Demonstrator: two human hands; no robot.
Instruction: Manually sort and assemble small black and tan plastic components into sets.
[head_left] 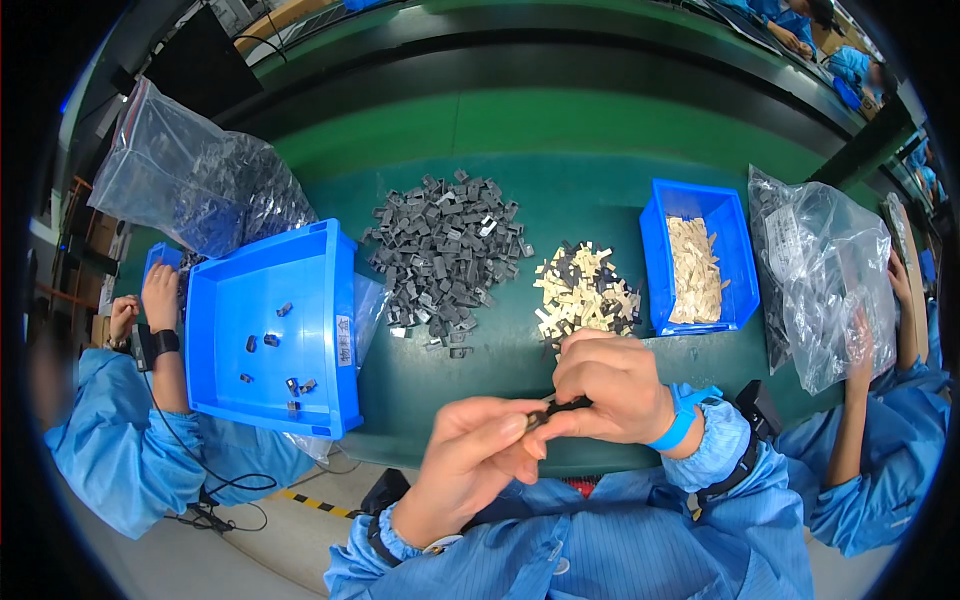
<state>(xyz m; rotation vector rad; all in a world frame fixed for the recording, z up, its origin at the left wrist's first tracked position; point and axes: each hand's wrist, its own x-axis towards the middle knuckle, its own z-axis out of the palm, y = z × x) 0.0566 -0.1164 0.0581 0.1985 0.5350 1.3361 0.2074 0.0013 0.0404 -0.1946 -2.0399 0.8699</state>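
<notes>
Both my hands meet over the near edge of the green table. My left hand [478,445] is closed, pinching a small dark plastic part [536,419] between thumb and fingertips. From the right, my right hand [612,388] bends its fingers around a small black piece [572,404] that touches or nearly touches that part; the fingers hide most of it. Just beyond my right hand lies a pile of small cream and black strips [588,290]. Farther left is a heap of dark grey plastic housings [440,255].
A large blue tray [345,300] with several small dark parts stands at left, a clear bag [190,170] behind it. At right are a blue bin [742,270] of cream strips and another plastic bag [825,280]. Co-workers' hands [160,297] show at both sides.
</notes>
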